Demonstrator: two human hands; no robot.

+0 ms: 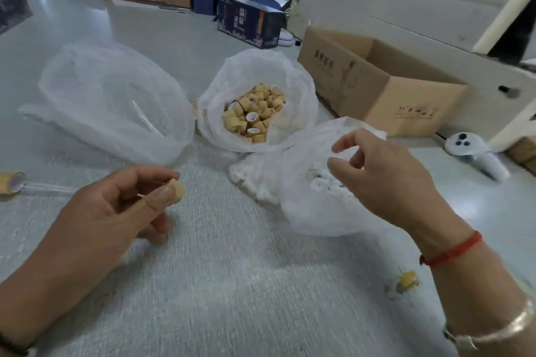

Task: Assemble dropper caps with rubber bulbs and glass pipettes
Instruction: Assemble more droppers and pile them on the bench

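At seven o'clock, the left hand (116, 209) pinches a small tan bamboo-look cylindrical cap (177, 190). At three, the right hand (385, 177), fingers loosely curled and seemingly holding nothing, hovers over a clear plastic bag of white rubber bulbs (304, 182). At twelve, a bag of matching caps (255, 113).

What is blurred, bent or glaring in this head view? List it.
Head view: right hand and the bag of white bulbs are motion-smeared; left hand pinching a tan cap is softer; far table edge and cardboard box bow from wide-angle distortion; windows blow out.
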